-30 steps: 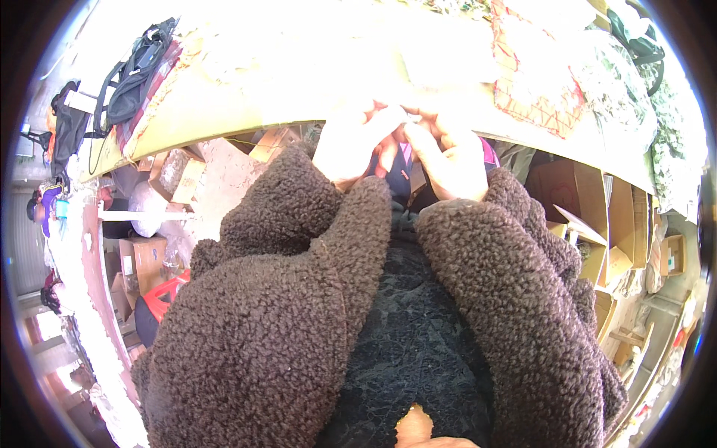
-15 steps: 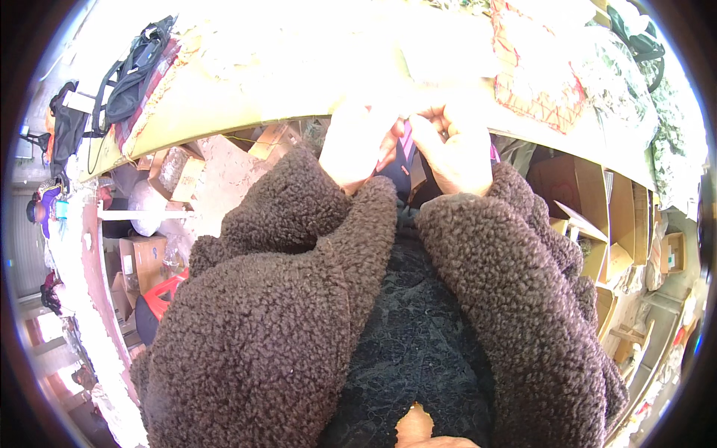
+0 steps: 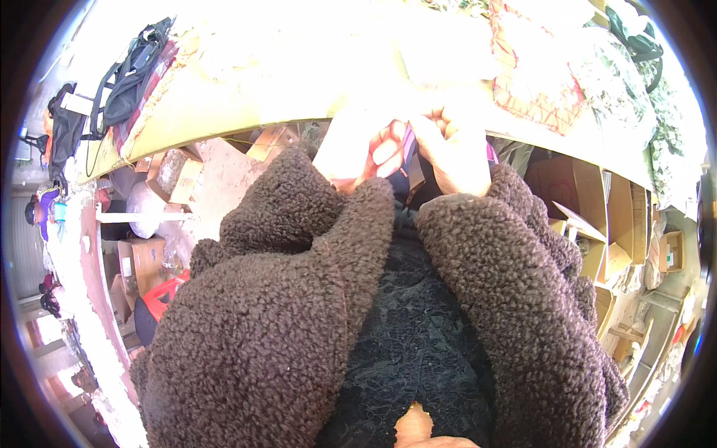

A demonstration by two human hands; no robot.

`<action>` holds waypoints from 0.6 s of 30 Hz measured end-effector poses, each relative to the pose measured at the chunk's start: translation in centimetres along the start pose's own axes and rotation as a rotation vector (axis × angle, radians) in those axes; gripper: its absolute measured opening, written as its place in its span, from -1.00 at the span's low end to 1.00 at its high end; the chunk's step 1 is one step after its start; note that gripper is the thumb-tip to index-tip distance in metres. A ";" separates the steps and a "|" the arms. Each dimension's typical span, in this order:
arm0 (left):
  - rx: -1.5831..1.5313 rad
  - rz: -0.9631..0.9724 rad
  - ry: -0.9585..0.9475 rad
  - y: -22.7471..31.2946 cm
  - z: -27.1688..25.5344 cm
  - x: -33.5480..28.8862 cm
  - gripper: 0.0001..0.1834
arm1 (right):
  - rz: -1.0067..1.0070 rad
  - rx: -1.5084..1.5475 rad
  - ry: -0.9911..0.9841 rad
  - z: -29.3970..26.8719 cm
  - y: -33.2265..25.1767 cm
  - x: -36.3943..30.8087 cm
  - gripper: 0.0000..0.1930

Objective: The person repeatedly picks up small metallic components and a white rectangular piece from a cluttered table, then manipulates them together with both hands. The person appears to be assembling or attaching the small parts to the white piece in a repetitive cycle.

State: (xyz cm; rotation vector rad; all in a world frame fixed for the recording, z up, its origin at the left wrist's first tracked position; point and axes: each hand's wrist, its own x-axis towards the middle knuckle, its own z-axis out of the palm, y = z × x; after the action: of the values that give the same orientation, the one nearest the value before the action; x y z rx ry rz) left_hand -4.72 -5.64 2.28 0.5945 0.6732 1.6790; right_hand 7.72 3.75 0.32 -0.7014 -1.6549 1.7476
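Both my hands are close together at the near edge of the brightly lit table (image 3: 224, 112). My left hand (image 3: 355, 153) has its fingers curled inward, the fingertips against a dark strip of fabric with a purple edge (image 3: 408, 149). From the other side, my right hand (image 3: 457, 149) pinches the top of this strip between thumb and fingers. The strip hangs down between my hands toward my lap. Glare washes out the fingertips and whatever lies just beyond them. Brown fleecy sleeves cover both my forearms.
A black strapped bag (image 3: 138, 71) lies at the table's far left. Orange netting (image 3: 534, 75) and clear plastic wrapping (image 3: 616, 89) lie on its right. Below stand cardboard boxes on the left (image 3: 142, 257) and right (image 3: 571, 187), near a red and dark item (image 3: 160, 299).
My left hand has shifted slightly left and its fingers have curled more, showing the fingertips beside the purple edge. My right hand stays nearly in place, still pinching.
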 end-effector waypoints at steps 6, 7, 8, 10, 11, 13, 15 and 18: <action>0.036 -0.097 0.083 1.3 -1.0 1.1 -0.76 | -0.263 -0.314 -0.063 -1.2 -1.8 0.9 -0.77; 0.041 -0.079 0.095 1.7 -1.2 1.4 -0.75 | -0.432 -0.401 -0.075 -2.0 -2.5 1.6 -0.79; 0.046 -0.060 0.111 2.1 -1.4 1.9 -0.75 | -0.403 -0.449 -0.061 -3.0 -3.3 1.9 -0.78; 0.031 -0.006 0.116 2.9 -2.0 2.5 -0.73 | -0.288 -0.301 0.048 -5.2 -4.8 3.5 -0.76; 0.101 0.036 -0.041 3.2 -2.4 3.0 -0.61 | -0.171 -0.178 0.158 -6.2 -5.4 4.9 -0.76; 0.083 -0.035 -0.033 3.1 -2.9 4.1 -0.54 | -0.312 -0.557 0.213 -8.2 -6.3 8.4 -0.82; 0.004 -0.058 -0.095 2.5 -3.3 5.1 -0.49 | -0.515 -1.035 0.173 -9.7 -6.5 11.0 -0.82; -0.132 -0.079 -0.162 2.0 -3.5 6.2 -0.52 | -0.567 -1.272 0.121 -10.2 -5.8 13.6 -0.79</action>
State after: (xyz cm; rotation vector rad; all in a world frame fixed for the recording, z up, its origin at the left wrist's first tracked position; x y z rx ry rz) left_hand -9.74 -0.29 1.41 0.5956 0.4600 1.5695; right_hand 6.76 20.77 5.93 -0.6917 -2.4533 0.1159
